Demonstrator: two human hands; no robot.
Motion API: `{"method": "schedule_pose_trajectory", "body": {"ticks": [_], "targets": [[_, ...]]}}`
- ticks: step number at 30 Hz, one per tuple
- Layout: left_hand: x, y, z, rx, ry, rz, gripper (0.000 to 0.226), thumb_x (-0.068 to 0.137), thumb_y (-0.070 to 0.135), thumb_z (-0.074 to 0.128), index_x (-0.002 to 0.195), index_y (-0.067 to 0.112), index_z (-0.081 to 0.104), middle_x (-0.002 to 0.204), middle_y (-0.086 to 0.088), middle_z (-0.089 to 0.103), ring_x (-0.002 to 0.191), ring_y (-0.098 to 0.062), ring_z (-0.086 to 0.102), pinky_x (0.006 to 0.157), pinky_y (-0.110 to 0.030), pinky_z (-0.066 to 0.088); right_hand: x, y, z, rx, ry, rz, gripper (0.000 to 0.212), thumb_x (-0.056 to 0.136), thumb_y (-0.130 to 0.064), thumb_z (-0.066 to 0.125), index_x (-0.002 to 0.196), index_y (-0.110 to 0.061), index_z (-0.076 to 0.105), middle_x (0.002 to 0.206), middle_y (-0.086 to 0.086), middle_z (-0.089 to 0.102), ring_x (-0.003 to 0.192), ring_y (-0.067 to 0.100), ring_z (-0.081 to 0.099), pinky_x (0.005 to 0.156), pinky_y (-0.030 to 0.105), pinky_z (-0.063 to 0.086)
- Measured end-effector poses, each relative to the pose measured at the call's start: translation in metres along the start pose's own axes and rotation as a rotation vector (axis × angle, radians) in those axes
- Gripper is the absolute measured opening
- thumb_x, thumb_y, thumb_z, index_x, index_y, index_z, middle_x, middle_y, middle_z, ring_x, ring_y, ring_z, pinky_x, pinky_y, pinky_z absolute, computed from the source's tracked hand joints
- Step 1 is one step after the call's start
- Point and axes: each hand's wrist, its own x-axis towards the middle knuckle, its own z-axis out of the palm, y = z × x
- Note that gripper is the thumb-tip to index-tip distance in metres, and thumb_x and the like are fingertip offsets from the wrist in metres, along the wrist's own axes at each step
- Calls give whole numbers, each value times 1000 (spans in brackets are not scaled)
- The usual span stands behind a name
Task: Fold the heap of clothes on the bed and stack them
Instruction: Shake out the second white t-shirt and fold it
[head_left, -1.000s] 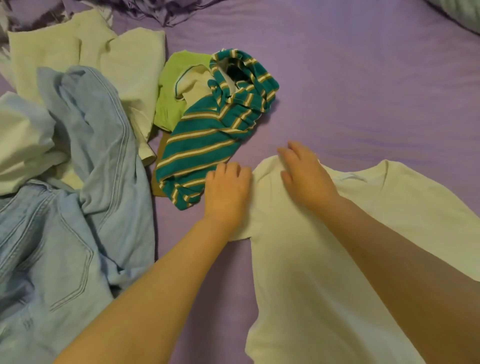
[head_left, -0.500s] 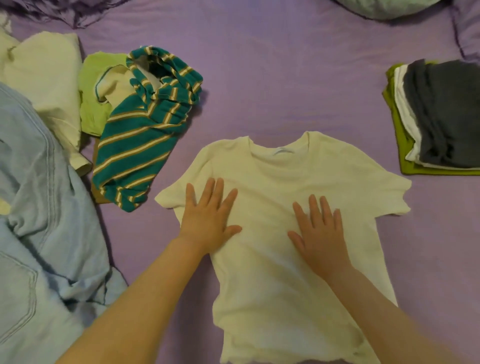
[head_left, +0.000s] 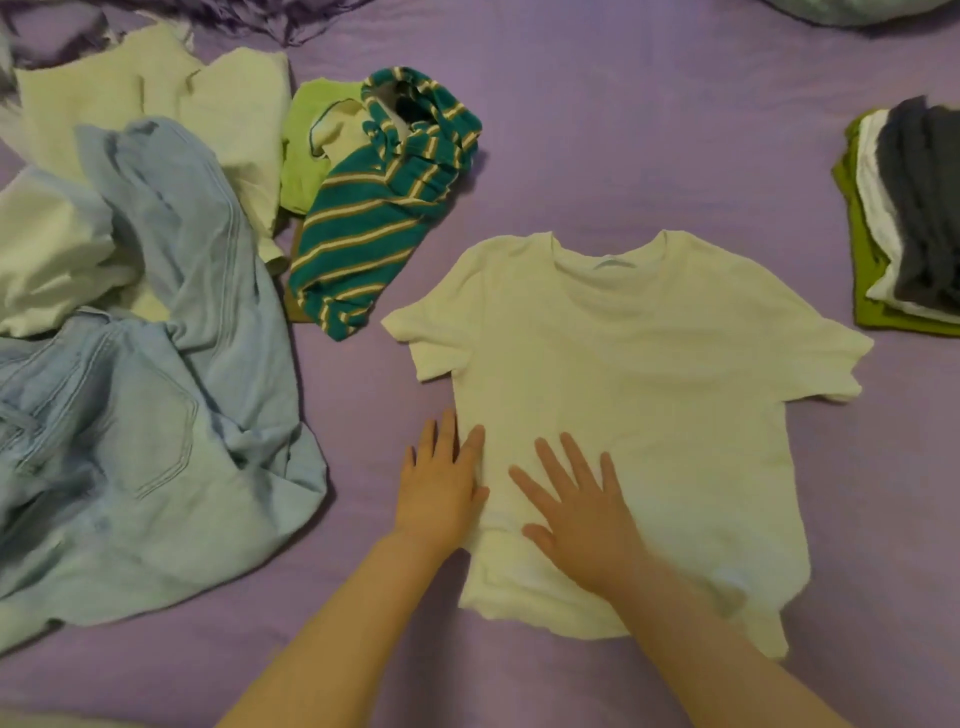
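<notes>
white t-shirt (head_left: 639, 389) lay flat, spread on purple bed (head_left: 597, 130). right hand (head_left: 582, 509) flat on lower part, fingers spread. left hand (head_left: 441, 483) flat at its left edge. unfolded heap (head_left: 145, 291) left, folded stack (head_left: 909, 223) right.

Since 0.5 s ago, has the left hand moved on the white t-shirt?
Yes. The left hand has slid from the chest area below the sleeve down toward the hem and out to the white t-shirt's left side edge, now half on the purple bedsheet.
</notes>
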Motion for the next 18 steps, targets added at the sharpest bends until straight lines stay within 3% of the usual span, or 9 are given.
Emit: {"method": "schedule_pose_trajectory", "body": {"ticks": [3,5,7,8,10,12,13,16,18], "targets": [[-29,11,15,-125,32,-23,55,99,28,42,150,22,22,158,-7,11,145,-29,10,112,-43,27,-24,-5,3,24,-24,101,55,82,-47,38,134,-30,46,141,9,49,133,34,32,97,63,37],[-48,21,22,-267,95,-30,41,96,21,43,136,16,43,142,-5,37,131,-31,33,93,-37,41,-40,-11,5,4,-24,67,55,73,-45,65,124,-28,61,133,10,57,127,37,43,88,62,45],[-63,32,29,-441,111,-56,43,93,16,46,136,16,44,130,-6,46,121,-29,43,87,-33,42,-55,-17,5,11,-39,29,66,56,-42,85,118,-27,67,128,11,60,119,39,55,82,59,48],[-69,37,34,-541,97,-97,53,92,14,49,144,16,36,135,-7,43,125,-27,41,93,-32,41,-62,-18,4,37,8,11,63,58,-40,85,116,-26,67,127,12,61,118,39,55,83,58,50],[-76,43,41,-780,136,-249,75,87,13,59,151,13,20,147,-6,36,133,-25,36,102,-32,37,-72,-21,6,123,170,-33,39,78,-36,64,115,-22,65,127,14,59,121,34,48,89,50,50],[-79,45,47,-981,168,-469,77,83,16,68,146,6,26,140,-9,44,128,-28,44,99,-32,41,-85,-26,7,189,207,-73,35,82,-36,50,109,-20,66,122,10,61,118,28,45,90,44,47],[-81,45,48,-1023,136,-546,67,83,17,69,139,4,35,130,-10,52,120,-29,51,94,-32,44,-91,-28,9,192,211,-98,33,80,-37,57,106,-20,67,117,9,64,115,28,47,86,43,51],[-91,47,51,-1170,90,-574,19,88,18,64,103,7,59,97,-8,62,90,-28,61,80,-37,51,-106,-34,19,201,77,-112,70,58,-36,86,119,-17,57,118,9,64,112,31,58,84,46,54],[-101,46,48,-1273,132,-558,9,92,19,60,89,11,59,85,-7,59,65,-21,55,60,-32,49,-113,-38,15,199,12,-68,89,55,-37,88,131,-18,46,126,12,60,114,32,58,88,48,52]]}}
